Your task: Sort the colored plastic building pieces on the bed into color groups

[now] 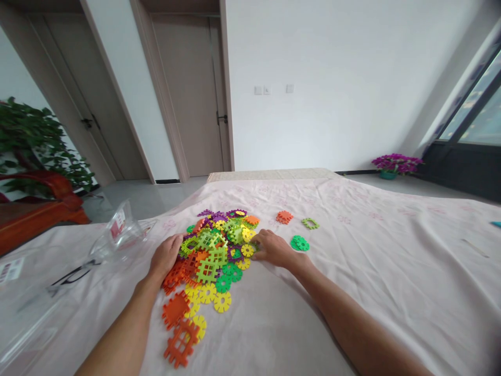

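Observation:
A mixed pile of plastic building pieces lies on the cloth: orange square pieces [191, 265], light green window-frame pieces [209, 267], purple pieces [219, 216], yellow notched discs [222, 301] and green notched discs [223, 283]. My left hand [167, 255] rests against the pile's left side, fingers stretched along the orange pieces. At the right edge, my right hand [271, 246] has its fingers curled together beside the yellow discs; whatever is between the fingertips is hidden. Two orange squares [180, 342] lie at the near end.
Right of the pile lie orange pieces [284, 217], a light green frame [310, 223] and green discs [299, 243]. Clear plastic packaging [117, 235] with a dark cord handle [74, 275] sits at left. A pink-white cloth [371, 271] covers the surface. A wooden chair [47, 203] stands far left.

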`<act>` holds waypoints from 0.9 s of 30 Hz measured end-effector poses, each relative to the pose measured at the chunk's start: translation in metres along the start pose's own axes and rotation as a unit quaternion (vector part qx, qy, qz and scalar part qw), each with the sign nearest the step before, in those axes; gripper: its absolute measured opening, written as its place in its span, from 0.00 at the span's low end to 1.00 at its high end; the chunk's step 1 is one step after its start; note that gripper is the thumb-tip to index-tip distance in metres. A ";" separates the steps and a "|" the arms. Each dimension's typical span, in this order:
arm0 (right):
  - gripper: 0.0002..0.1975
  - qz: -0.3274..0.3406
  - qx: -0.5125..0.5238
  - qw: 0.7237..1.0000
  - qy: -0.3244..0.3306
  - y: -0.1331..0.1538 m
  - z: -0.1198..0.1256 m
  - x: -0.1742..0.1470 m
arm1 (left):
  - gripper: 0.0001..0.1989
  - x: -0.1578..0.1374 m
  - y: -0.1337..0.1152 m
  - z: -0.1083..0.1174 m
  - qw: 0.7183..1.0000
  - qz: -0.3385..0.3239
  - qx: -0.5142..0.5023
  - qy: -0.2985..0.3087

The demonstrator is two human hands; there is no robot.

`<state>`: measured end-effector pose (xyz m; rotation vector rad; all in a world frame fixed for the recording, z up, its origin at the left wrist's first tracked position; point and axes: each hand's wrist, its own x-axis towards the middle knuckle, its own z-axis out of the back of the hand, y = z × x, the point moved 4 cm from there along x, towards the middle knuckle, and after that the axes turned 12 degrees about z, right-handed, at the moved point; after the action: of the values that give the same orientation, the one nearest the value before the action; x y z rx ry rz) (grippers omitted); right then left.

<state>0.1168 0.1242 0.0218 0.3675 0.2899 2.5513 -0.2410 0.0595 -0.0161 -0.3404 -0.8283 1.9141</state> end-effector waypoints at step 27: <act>0.17 -0.361 0.005 0.879 -0.311 -0.151 0.062 -0.089 | 0.25 0.000 0.000 -0.001 1.000 -0.020 -0.001 -0.004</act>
<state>0.2814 0.2096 0.0203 0.8705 0.1496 1.5955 -0.2403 0.0598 -0.0162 -0.3149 -0.8371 1.8791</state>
